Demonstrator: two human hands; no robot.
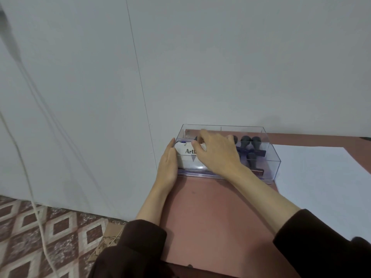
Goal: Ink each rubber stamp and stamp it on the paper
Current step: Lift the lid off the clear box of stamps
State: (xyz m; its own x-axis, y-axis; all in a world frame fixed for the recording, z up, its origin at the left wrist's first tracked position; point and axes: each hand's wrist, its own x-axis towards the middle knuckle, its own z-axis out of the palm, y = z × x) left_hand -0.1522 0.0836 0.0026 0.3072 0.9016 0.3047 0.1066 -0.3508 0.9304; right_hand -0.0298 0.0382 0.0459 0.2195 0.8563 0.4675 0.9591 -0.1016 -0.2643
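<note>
A clear plastic box [270, 157] stands at the back of the reddish table [210, 217], against the wall. Inside it on the left lies a white ink pad [185, 157] with dark lettering, and on the right several dark-handled rubber stamps [251, 145]. My left hand [168, 165] lies flat against the box's left end. My right hand [216, 153] reaches into the box from above, fingers curled over the ink pad's top edge. A white sheet of paper [321, 187] lies on the table to the right of the box.
A grey-white wall [180, 67] rises right behind the box. The table's left edge runs beside my left forearm. Below it is a patterned tile floor [30, 237] with a white cable [38, 217] hanging across it.
</note>
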